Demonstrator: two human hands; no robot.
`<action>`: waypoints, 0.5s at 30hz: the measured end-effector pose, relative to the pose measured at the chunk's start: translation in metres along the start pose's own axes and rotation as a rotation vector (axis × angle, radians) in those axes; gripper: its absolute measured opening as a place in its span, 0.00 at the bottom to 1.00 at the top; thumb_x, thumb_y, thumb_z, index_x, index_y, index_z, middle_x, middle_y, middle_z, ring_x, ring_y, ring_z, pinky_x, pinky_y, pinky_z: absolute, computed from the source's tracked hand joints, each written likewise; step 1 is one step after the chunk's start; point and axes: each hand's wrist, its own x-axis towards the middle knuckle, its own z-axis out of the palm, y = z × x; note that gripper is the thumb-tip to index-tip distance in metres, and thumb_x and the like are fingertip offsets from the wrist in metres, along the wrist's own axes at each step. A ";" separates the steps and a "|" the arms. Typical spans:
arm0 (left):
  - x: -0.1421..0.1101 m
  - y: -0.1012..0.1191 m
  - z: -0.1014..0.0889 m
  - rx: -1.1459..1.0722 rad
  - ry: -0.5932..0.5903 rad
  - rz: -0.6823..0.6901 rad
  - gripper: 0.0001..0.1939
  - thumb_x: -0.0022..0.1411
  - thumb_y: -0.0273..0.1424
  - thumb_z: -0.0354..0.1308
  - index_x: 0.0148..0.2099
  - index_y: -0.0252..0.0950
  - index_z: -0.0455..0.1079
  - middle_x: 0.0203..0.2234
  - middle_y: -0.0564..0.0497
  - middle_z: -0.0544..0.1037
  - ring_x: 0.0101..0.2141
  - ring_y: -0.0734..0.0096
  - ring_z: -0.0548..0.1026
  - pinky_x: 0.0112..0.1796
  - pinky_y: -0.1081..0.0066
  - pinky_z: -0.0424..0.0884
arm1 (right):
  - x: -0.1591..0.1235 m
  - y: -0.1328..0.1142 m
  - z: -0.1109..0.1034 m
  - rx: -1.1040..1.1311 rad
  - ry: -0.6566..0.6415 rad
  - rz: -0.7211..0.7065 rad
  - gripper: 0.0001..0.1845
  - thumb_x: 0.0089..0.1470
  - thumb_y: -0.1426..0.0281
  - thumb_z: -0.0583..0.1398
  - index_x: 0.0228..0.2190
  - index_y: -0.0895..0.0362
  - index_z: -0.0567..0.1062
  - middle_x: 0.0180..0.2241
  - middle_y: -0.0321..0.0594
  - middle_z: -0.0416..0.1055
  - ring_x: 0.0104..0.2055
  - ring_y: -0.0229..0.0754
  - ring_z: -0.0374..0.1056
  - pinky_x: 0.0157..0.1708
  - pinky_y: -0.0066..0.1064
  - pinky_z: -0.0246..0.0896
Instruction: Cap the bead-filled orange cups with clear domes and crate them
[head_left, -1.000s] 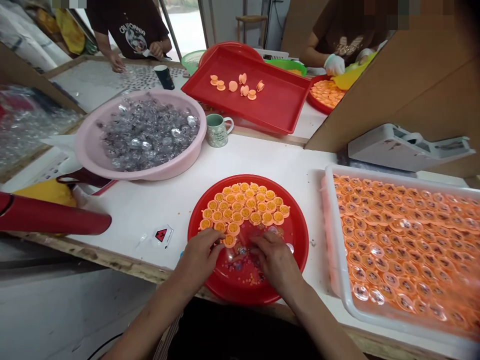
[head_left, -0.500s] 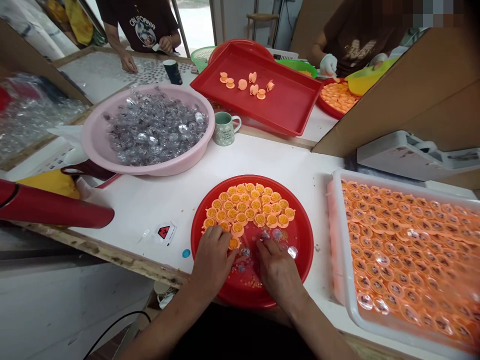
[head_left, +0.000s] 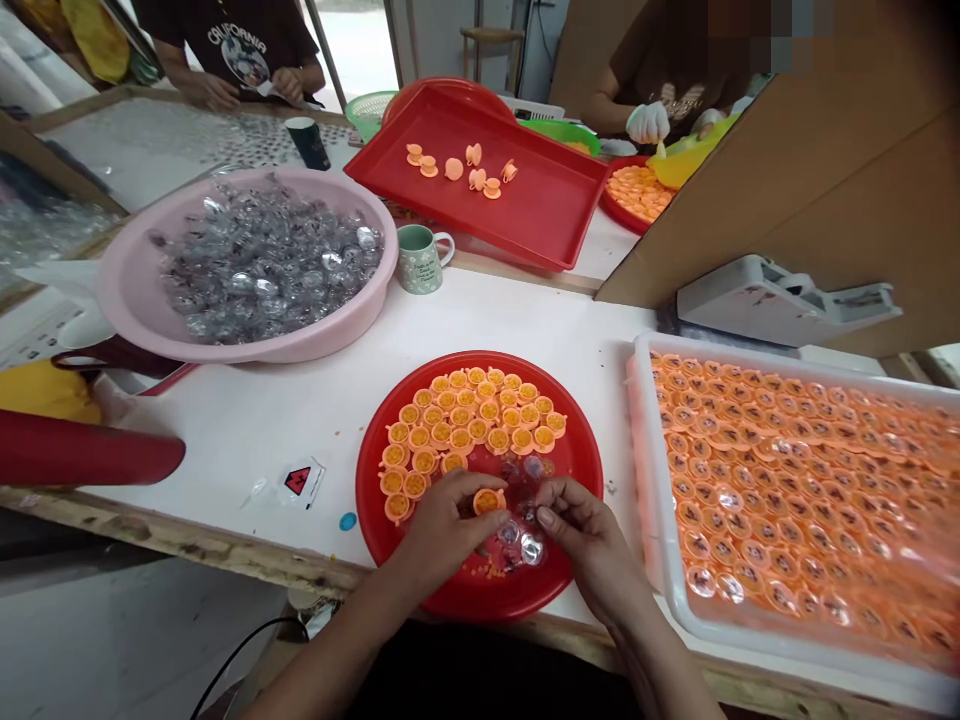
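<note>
Left hand [head_left: 452, 518] held orange cup [head_left: 489, 502].
Right hand [head_left: 592, 525] was pinched narrow beside it, contents I could not determine; clear discs [head_left: 531, 549] lay between both hands.

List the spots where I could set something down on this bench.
Bare: the white tabletop between green mug and white bin, beyond the round red tray; also, specks aside, between that tray and the pink basin.
Crowded: the tray, with orange cups in its far half, left hand and right hand over its near half; the packed bin.
</note>
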 end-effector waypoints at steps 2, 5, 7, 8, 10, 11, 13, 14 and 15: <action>0.001 0.006 0.004 -0.088 -0.039 -0.039 0.12 0.53 0.29 0.62 0.41 0.39 0.77 0.39 0.48 0.80 0.42 0.59 0.76 0.43 0.62 0.74 | -0.001 -0.003 0.002 0.015 -0.005 -0.004 0.11 0.52 0.63 0.64 0.29 0.57 0.71 0.25 0.34 0.70 0.28 0.36 0.67 0.29 0.26 0.62; -0.001 0.017 0.006 -0.273 -0.162 -0.078 0.16 0.53 0.27 0.62 0.46 0.39 0.76 0.44 0.49 0.80 0.46 0.60 0.76 0.47 0.62 0.73 | 0.001 -0.003 0.004 0.033 0.019 0.017 0.13 0.52 0.61 0.64 0.29 0.57 0.70 0.24 0.34 0.71 0.27 0.38 0.68 0.29 0.29 0.65; -0.002 0.022 0.004 -0.361 -0.226 -0.107 0.17 0.54 0.27 0.61 0.48 0.40 0.76 0.46 0.49 0.80 0.48 0.60 0.76 0.49 0.61 0.73 | 0.003 -0.001 0.003 0.042 0.030 0.032 0.13 0.52 0.61 0.64 0.30 0.57 0.71 0.24 0.35 0.71 0.26 0.37 0.68 0.28 0.29 0.65; -0.003 0.024 0.004 -0.374 -0.238 -0.117 0.17 0.56 0.28 0.60 0.49 0.40 0.76 0.46 0.49 0.80 0.48 0.59 0.76 0.49 0.60 0.73 | 0.003 0.000 0.003 0.038 0.027 0.035 0.12 0.53 0.61 0.64 0.30 0.57 0.71 0.24 0.35 0.72 0.26 0.37 0.68 0.28 0.28 0.65; -0.004 0.023 0.004 -0.354 -0.228 -0.115 0.16 0.58 0.29 0.59 0.49 0.41 0.76 0.45 0.49 0.81 0.48 0.59 0.77 0.50 0.58 0.72 | 0.004 0.002 0.003 0.007 0.034 0.029 0.12 0.52 0.61 0.64 0.28 0.57 0.71 0.24 0.35 0.71 0.25 0.37 0.68 0.27 0.28 0.65; -0.005 0.022 0.005 -0.334 -0.218 -0.099 0.16 0.59 0.30 0.59 0.49 0.41 0.76 0.46 0.49 0.80 0.48 0.59 0.76 0.51 0.57 0.72 | 0.004 0.003 0.004 -0.021 0.054 0.020 0.12 0.52 0.61 0.64 0.28 0.57 0.71 0.23 0.34 0.71 0.24 0.37 0.67 0.25 0.28 0.65; -0.005 0.018 0.011 -0.298 -0.194 -0.047 0.16 0.60 0.31 0.58 0.51 0.41 0.75 0.48 0.49 0.79 0.51 0.58 0.75 0.54 0.56 0.69 | 0.004 0.004 0.005 -0.109 0.131 -0.017 0.11 0.52 0.63 0.64 0.27 0.57 0.71 0.21 0.33 0.69 0.22 0.37 0.66 0.23 0.28 0.64; -0.006 0.015 0.014 -0.286 -0.175 -0.019 0.17 0.60 0.31 0.58 0.51 0.41 0.75 0.50 0.48 0.78 0.52 0.57 0.74 0.55 0.55 0.68 | 0.004 0.003 0.006 -0.171 0.175 -0.047 0.10 0.52 0.64 0.63 0.27 0.57 0.71 0.21 0.33 0.69 0.22 0.37 0.66 0.23 0.27 0.64; -0.007 0.013 0.018 -0.281 -0.154 0.008 0.17 0.60 0.31 0.58 0.52 0.41 0.74 0.52 0.48 0.76 0.53 0.57 0.73 0.55 0.55 0.68 | 0.003 0.003 0.007 -0.241 0.217 -0.084 0.08 0.53 0.66 0.63 0.27 0.57 0.72 0.22 0.34 0.70 0.23 0.37 0.67 0.23 0.27 0.64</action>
